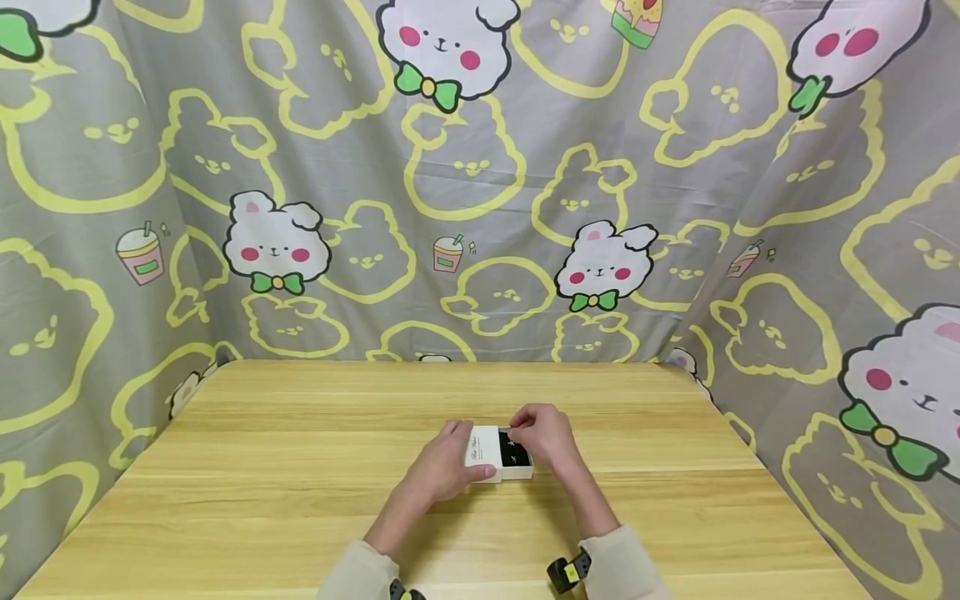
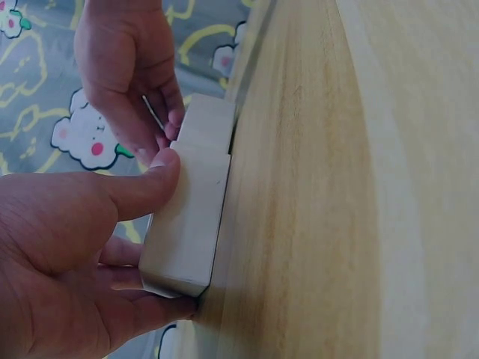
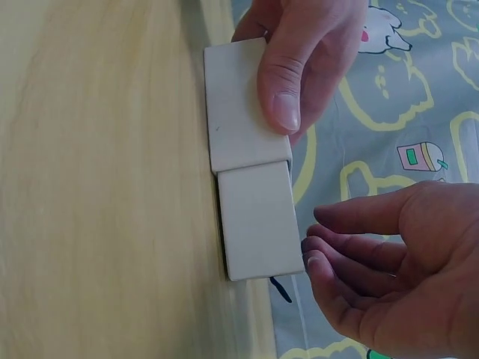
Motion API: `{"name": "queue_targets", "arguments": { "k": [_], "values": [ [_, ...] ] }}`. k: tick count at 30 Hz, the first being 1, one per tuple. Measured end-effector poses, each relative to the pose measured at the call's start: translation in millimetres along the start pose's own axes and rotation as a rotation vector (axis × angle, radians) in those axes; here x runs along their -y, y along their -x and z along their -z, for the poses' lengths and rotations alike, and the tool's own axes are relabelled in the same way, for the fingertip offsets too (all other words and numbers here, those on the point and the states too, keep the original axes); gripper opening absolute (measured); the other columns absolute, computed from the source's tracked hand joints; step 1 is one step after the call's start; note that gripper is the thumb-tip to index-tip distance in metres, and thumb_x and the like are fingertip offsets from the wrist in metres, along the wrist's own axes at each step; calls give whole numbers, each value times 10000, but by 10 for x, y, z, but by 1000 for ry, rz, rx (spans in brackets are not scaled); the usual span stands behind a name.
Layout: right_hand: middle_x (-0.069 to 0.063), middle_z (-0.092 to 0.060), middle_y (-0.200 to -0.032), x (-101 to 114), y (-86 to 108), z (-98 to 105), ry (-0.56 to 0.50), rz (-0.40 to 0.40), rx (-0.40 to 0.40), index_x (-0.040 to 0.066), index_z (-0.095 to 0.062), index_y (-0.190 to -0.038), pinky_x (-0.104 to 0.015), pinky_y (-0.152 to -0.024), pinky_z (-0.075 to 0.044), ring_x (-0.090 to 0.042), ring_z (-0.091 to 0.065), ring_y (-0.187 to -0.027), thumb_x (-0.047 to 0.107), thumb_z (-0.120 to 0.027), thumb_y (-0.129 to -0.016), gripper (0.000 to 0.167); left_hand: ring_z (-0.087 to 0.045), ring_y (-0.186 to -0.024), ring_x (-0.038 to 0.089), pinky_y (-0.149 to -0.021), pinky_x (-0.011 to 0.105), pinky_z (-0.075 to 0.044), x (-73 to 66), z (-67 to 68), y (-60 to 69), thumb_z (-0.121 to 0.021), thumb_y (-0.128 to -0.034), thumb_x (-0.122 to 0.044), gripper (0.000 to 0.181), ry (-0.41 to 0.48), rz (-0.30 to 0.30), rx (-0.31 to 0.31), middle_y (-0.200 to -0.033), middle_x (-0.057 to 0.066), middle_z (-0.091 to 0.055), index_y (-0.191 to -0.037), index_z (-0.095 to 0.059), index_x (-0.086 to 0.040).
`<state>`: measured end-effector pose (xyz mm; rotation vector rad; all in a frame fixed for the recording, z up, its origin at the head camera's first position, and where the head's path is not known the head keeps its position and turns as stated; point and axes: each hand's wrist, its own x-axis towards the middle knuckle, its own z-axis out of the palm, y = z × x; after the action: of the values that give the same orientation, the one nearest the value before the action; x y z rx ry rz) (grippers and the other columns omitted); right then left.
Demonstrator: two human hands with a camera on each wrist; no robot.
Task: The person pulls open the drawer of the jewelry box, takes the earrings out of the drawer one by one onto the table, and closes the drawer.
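A: How far along, to judge by the box?

B: Perhaps about halfway. Already exposed: part of the black lining [image 1: 512, 457], with the white tray [image 1: 517, 472] partly out of its sleeve [image 1: 484, 452], toward the right. Not separated, however, and not closed.

A: And where to find this box?

B: Near the middle of the worktop [image 1: 300, 442], lying flat between the two hands, sleeve to the left, tray to the right.

A: Held in which way?

B: At the sleeve, by the left hand [image 1: 442, 467]: thumb along the near side, fingers curled around the far side, quite a sure grip. At the far right corner of the tray, the right hand [image 1: 547, 433], fingers bent, tips close together by the rim. Pinching something there or only touching? Impossible to tell.

A: Anything inside?

B: Small pale marks on the lining, too small to name. Also, at the tray's outer end, a thin black strip [image 3: 281, 289].

A: What left to do, then?

B: Hard to say, opening or closing, from this moment alone. In careful judgement, first some finishing at the tray corner, and for a closed box, the sliding of the tray fully into the sleeve.
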<state>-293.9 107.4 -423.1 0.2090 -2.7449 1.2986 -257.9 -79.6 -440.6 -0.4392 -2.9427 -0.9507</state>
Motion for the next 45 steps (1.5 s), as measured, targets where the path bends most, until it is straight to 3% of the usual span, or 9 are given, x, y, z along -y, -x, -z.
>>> {"name": "queue_targets", "arguments": {
  "k": [19, 34, 45],
  "values": [
    [-2, -703, -701, -3, 24, -47, 129, 70, -16, 42, -743, -796, -302, -628, -505, -120, -606, -661, 24, -772, -768, 44, -547, -936, 202, -840, 393, -497, -1, 4, 0, -803, -875, -366, 820, 3, 4, 5, -1398, 186, -526, -1467, -431, 64],
    [-18, -689, -710, -33, 31, -102, 174, 63, -4, 56, -729, -771, -273, -580, -494, -140, -591, -628, -11, -761, -781, 74, -544, -929, 203, -824, 388, -494, -16, 8, 9, -804, -872, -362, 827, 17, 12, 7, -1407, 187, -521, -1473, -426, 63],
    [-35, -692, -742, 2, 38, -127, 213, 41, 5, 44, -733, -788, -293, -610, -509, -171, -601, -689, -8, -741, -773, 55, -538, -925, 202, -812, 382, -491, -18, 5, 7, -804, -872, -366, 829, 14, 20, 4, -1399, 179, -524, -1474, -427, 60]
  ]
}}
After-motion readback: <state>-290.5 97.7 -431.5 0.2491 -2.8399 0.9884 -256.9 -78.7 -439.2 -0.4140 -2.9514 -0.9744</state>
